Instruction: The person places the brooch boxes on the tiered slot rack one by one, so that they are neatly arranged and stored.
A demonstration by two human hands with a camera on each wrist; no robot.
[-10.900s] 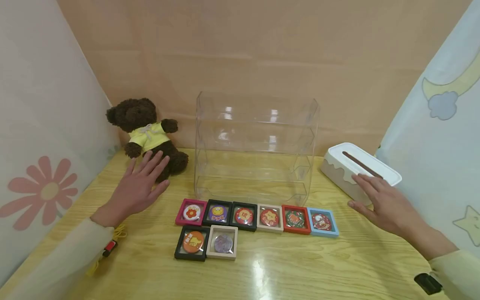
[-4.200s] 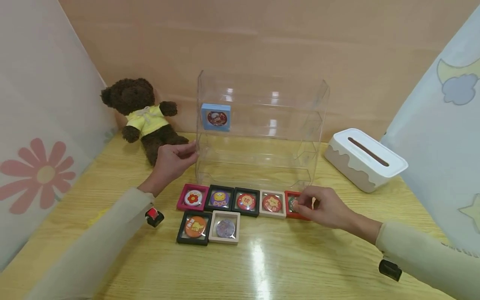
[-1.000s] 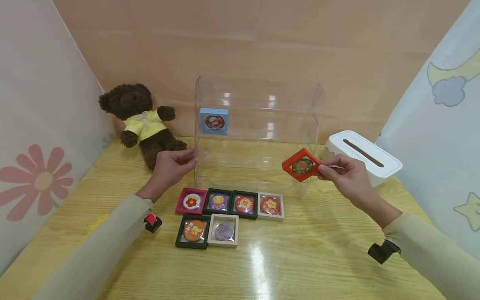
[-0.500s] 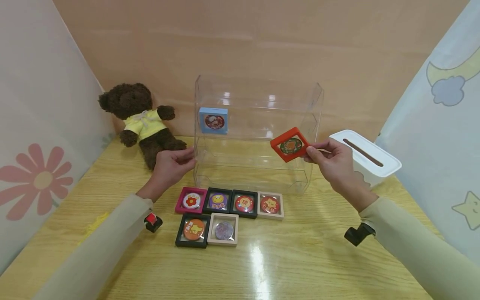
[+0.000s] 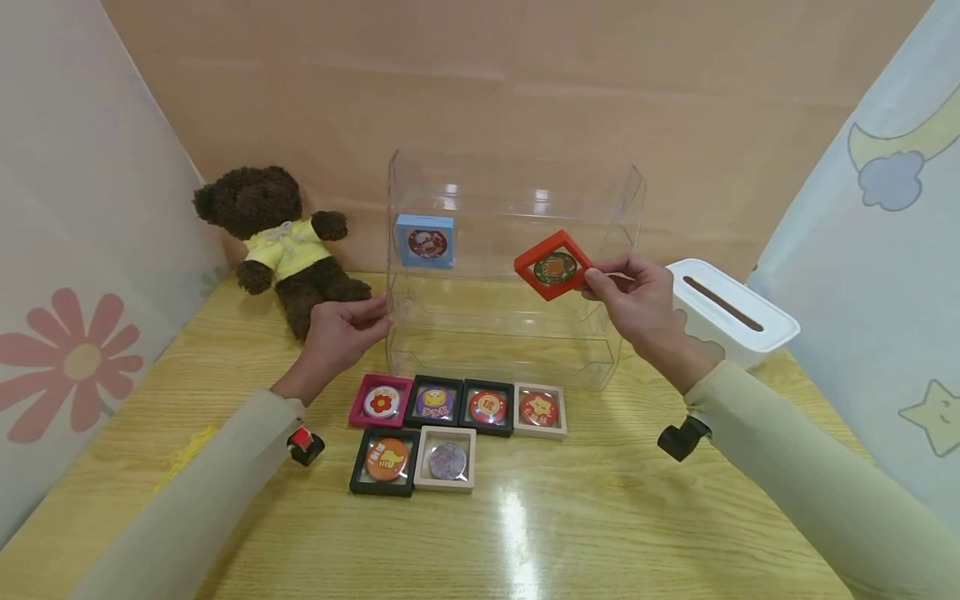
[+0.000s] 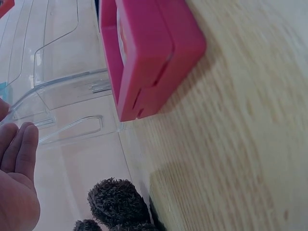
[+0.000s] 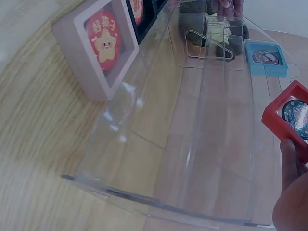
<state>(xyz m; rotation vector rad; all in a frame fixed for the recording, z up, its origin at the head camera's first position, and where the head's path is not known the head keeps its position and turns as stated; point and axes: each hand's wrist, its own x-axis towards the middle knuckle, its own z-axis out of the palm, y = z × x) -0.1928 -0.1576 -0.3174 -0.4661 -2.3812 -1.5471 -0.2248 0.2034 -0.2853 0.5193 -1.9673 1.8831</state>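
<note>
My right hand (image 5: 641, 304) pinches a red square display frame (image 5: 553, 265) with a green round badge inside, by its right corner. It is raised in front of the clear acrylic tiered rack (image 5: 510, 321); the right wrist view shows the red frame (image 7: 284, 120) tilted. At the rack's left side my left hand (image 5: 341, 333) pinches the clear edge between thumb and fingers. A light blue frame (image 5: 425, 242) stands at the left of an upper tier. In front of the rack lie a magenta frame (image 5: 381, 401), black frames (image 5: 437, 403) and beige frames (image 5: 540, 410), each with a round badge.
Behind my left hand a brown teddy bear (image 5: 277, 242) in a yellow top leans at the back. A white tissue box (image 5: 735, 308) stands right of the rack, close behind my right hand. Yellow cord (image 5: 183, 454) lies at the left on the wooden table (image 5: 585, 517).
Earlier, the blue frame left the front row for the rack, and the red one was picked up. Over the last second my right hand carries the red frame left and upward; my left hand stays put.
</note>
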